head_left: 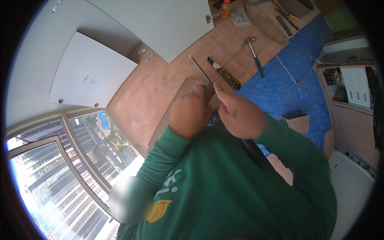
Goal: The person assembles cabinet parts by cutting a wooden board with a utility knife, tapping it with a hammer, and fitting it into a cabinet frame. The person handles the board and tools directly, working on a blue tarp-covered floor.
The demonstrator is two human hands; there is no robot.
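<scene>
My left hand (189, 114) is closed, fingers curled, over a brown board (170, 108) on the plywood worktop. In front of my body, my right hand (241, 117) grips a thin dark strip (201, 70), its thumb laid along it. The strip slants up and to the left and ends in a pale tip. Its lower end is hidden between my hands, so I cannot tell its exact kind. Just beyond my right hand lies a black and yellow utility knife (225, 74) with its blade end pointing away.
A hammer (253, 54) with a green handle lies toward the worktop's right edge. Pliers (289, 15) and an orange bottle (225, 10) stand or lie farther off. White panels (90, 72) with hinges are at left, above a window (64, 160). Blue sheeting (294, 94) covers the floor.
</scene>
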